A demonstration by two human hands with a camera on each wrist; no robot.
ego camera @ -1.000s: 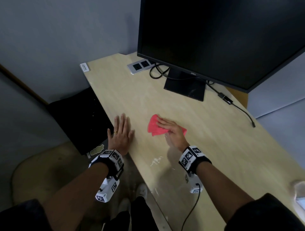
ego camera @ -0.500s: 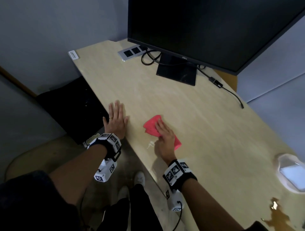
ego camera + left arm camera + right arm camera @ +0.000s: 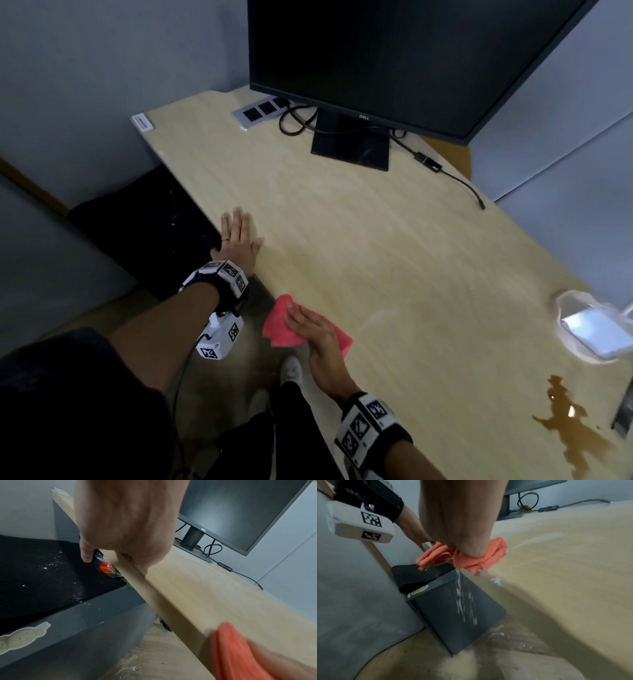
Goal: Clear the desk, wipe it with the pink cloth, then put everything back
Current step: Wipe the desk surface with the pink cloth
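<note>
The pink cloth (image 3: 278, 327) lies bunched at the near edge of the pale wooden desk (image 3: 376, 260), partly hanging over it. My right hand (image 3: 317, 334) presses flat on the cloth with fairly straight fingers. In the right wrist view the cloth (image 3: 479, 559) bulges out under the heel of my right hand (image 3: 462, 520), and white bits (image 3: 460, 595) fall off the edge below it. My left hand (image 3: 238, 240) rests flat and empty on the desk's left edge. In the left wrist view my left hand (image 3: 126, 520) has its little finger hanging past the edge.
A black monitor (image 3: 394, 61) stands at the back, with a socket strip (image 3: 257, 111) and a loose cable (image 3: 462, 185). A white dish (image 3: 589, 330) and a brown spill (image 3: 575, 435) are at the right. A dark cabinet (image 3: 453, 608) with a black mat (image 3: 42, 574) sits beside the desk.
My right hand has slid the pink cloth from mid-desk back to the near edge, where it now overhangs. The left hand has stayed flat on the left edge.
</note>
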